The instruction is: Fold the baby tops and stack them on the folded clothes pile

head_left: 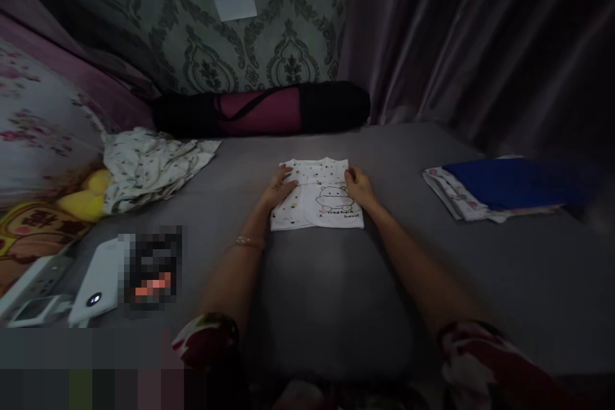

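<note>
"Nearer than the long bag point(264, 110), what lies?"
"1 folded white garment point(307, 205)."
"And the grip?"
"Left hand point(279, 189), fingers spread over it; right hand point(360, 187) curled at its edge, can't tell if pinching."

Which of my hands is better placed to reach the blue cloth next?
Probably your right hand: it is at the white garment's right edge, on the side nearer the blue cloth; your left hand is at the opposite edge.
</note>
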`<act>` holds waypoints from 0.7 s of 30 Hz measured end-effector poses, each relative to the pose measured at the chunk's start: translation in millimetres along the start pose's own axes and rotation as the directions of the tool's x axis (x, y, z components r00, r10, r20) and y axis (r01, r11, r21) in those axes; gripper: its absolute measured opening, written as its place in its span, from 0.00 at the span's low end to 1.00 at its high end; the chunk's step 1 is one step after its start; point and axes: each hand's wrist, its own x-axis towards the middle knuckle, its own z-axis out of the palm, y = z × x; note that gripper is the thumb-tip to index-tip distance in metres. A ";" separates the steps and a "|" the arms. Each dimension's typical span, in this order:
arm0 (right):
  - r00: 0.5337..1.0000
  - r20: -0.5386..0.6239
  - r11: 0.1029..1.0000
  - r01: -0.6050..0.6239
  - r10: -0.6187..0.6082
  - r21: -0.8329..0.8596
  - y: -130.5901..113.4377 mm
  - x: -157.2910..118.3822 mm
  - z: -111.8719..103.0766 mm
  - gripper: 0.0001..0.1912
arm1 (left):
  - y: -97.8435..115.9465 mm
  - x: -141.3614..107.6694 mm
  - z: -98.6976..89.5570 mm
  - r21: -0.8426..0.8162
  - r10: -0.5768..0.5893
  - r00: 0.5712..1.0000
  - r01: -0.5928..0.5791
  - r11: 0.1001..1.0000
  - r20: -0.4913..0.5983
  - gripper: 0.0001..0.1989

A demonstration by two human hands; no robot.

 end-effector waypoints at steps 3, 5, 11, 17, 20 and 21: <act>0.998 -0.004 0.993 -0.060 0.060 0.104 8.1 -9.9 -14.1 0.23 | -3.5 -14.2 -13.4 -0.063 -0.074 0.997 0.074 0.995 0.007 0.28; 0.996 0.013 0.987 -0.094 0.093 0.133 13.2 -18.7 -21.3 0.22 | -4.9 -24.5 -22.4 -0.062 -0.116 0.993 0.115 0.991 -0.008 0.27; 0.977 0.099 0.973 -0.198 0.186 0.119 15.5 -52.1 -32.9 0.21 | -1.8 -57.9 -37.1 0.072 -0.238 0.971 0.240 0.968 -0.033 0.24; 0.941 0.326 0.983 -0.138 0.092 0.120 6.8 -80.4 -48.9 0.24 | 7.6 -98.8 -36.9 0.075 -0.215 0.976 0.216 0.974 -0.011 0.29; 0.856 0.516 0.972 -0.118 -0.004 0.203 9.0 -85.3 -59.4 0.20 | 9.8 -110.5 -35.7 0.027 -0.150 0.988 0.149 0.988 0.026 0.31; 0.836 0.547 0.971 -0.095 -0.042 0.219 10.5 -86.1 -62.9 0.19 | 10.0 -112.3 -35.5 0.016 -0.134 0.990 0.134 0.991 0.053 0.29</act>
